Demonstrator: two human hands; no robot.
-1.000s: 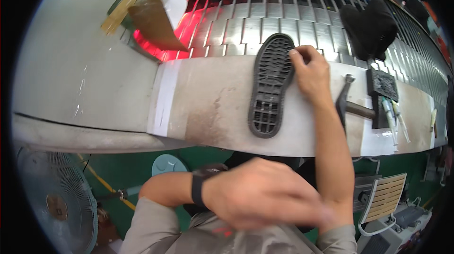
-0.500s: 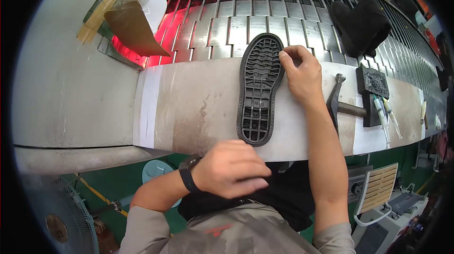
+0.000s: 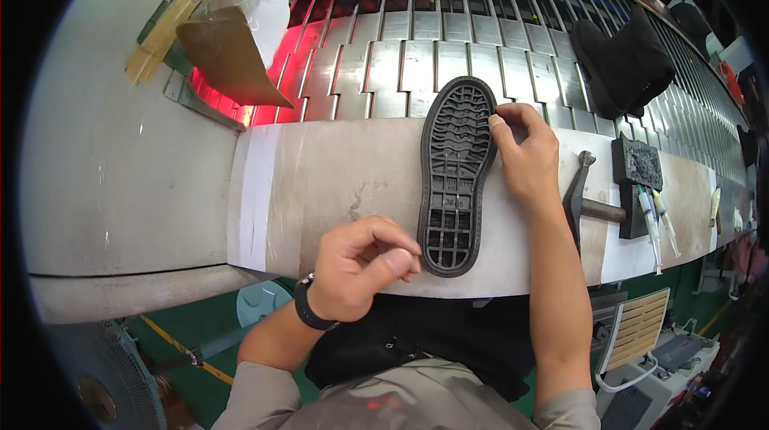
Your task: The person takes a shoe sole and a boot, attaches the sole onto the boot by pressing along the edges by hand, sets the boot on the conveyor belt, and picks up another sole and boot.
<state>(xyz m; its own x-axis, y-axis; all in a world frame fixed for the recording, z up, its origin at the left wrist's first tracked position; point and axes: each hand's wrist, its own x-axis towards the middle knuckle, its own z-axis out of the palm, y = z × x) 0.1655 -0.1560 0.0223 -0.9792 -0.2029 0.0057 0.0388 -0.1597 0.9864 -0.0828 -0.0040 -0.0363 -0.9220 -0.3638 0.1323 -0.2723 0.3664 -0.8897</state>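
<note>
A black rubber shoe sole (image 3: 458,182) lies upright in the view on the pale work surface, its ribbed and gridded side up. Its toe end reaches over the metal slats. My right hand (image 3: 527,150) has its thumb and fingers closed on the sole's right edge near the toe. Beside the heel, at lower left, is my left hand (image 3: 360,262). Its fingers are curled toward the thumb, the tips at or just beside the heel's edge. Whether anything small is between them is hidden.
Right of my right forearm lie a hammer (image 3: 589,204), a dark block (image 3: 638,162) and syringes (image 3: 650,226). A black boot (image 3: 621,62) stands on the slatted conveyor (image 3: 396,70). Red light glows beside a brown flap (image 3: 228,58). A fan (image 3: 108,378) stands at lower left.
My left hand has moved up and left from below the heel to its left side, fingers now curled. My right hand keeps its hold on the sole. The whole view has shifted slightly.
</note>
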